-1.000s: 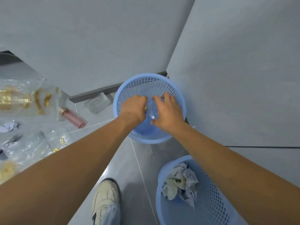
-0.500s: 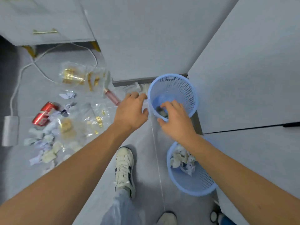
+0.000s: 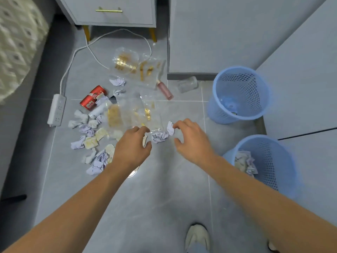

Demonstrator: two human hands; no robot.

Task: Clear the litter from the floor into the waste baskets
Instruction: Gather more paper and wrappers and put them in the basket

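Litter lies on the grey tile floor: crumpled paper balls [image 3: 159, 136], clear plastic wrappers with gold print [image 3: 134, 114], two red cans [image 3: 92, 97], a pink bottle [image 3: 165, 90] and a clear jar [image 3: 187, 84]. My left hand [image 3: 131, 148] hovers over the pile with fingers apart, holding nothing. My right hand [image 3: 191, 138] is open too, its fingertips beside a small paper ball [image 3: 170, 127]. The far blue basket [image 3: 238, 94] holds a few small items. The near blue basket [image 3: 268, 162] holds crumpled paper.
A white power strip [image 3: 56, 109] and its cable lie left of the litter. A grey nightstand [image 3: 111, 10] with gold legs stands at the back, grey cabinets on the right, a bed edge on the left. My shoe [image 3: 197, 237] is at the bottom.
Both hands have left the far basket, where the clear item dropped, and moved left and down over the litter pile. The view has swung back to show the whole floor.
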